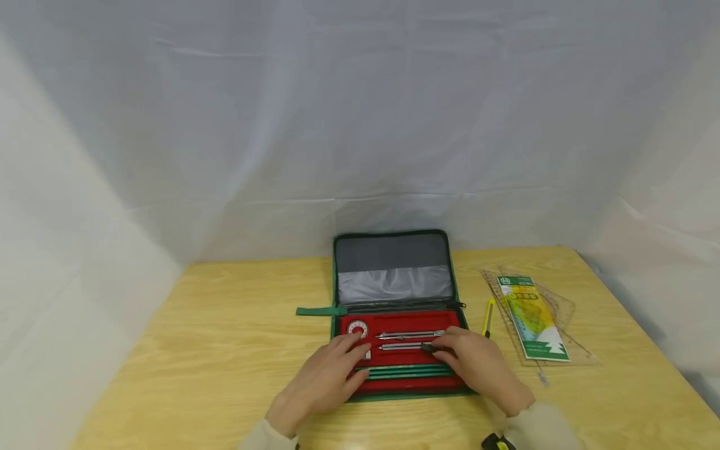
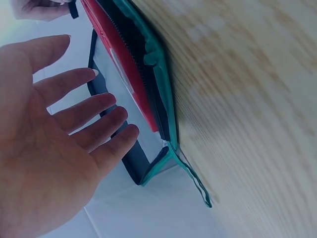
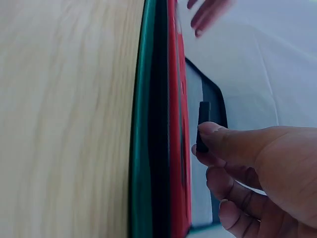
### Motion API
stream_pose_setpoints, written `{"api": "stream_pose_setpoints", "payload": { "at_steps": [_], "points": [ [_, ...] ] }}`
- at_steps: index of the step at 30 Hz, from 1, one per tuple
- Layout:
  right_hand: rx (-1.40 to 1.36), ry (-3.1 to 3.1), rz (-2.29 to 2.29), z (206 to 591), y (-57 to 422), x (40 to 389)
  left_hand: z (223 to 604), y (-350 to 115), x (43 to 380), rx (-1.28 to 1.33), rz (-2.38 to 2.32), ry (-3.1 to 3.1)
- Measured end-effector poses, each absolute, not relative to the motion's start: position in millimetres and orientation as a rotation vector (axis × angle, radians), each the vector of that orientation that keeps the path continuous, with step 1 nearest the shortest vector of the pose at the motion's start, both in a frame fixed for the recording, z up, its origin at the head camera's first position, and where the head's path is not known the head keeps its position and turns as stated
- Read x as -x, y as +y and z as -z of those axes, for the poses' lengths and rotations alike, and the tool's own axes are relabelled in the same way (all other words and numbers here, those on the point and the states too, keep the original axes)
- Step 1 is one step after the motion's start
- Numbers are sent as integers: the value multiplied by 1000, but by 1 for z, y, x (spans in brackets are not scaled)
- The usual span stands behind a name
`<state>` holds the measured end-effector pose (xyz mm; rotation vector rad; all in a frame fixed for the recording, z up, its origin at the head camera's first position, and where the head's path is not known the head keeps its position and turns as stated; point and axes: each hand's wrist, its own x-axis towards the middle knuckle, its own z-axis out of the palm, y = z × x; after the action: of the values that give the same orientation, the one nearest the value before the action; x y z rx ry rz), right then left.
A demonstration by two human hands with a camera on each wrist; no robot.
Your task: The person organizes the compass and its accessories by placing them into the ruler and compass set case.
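Block (image 3: 203,115), likely light and rigid: hold by long sides. Right grip (image 1: 477,361) pinches it at three o'clock of case (image 1: 392,250); left grip (image 1: 325,376), eight o'clock, spread.

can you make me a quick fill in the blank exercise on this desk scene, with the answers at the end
1. The right hand pinches a small ____ block between thumb and finger.
2. The pencils in the open zip case are coloured ____.
3. In the head view, the yellow utility knife lies to the ____ of the case.
4. The left hand holds ____.

Missing words: black; green; right; nothing
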<state>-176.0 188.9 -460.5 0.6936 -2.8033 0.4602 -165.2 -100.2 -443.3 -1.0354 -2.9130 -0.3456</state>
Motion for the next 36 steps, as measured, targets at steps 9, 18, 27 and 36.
{"api": "stream_pose_setpoints", "payload": {
  "at_steps": [9, 18, 27, 36],
  "points": [
    [-837, -2823, -409, 461, 157, 182, 441, -105, 160, 996, 353, -2939],
    [-902, -2801, -428, 464, 141, 186, 442, -109, 158, 985, 378, -2944],
    [-913, -2788, -492, 466, 136, 186, 444, -108, 157, 981, 386, -2937],
    [-870, -2860, -511, 464, 144, 175, 446, -96, 156, 1053, 293, -2991]
  ]
}}
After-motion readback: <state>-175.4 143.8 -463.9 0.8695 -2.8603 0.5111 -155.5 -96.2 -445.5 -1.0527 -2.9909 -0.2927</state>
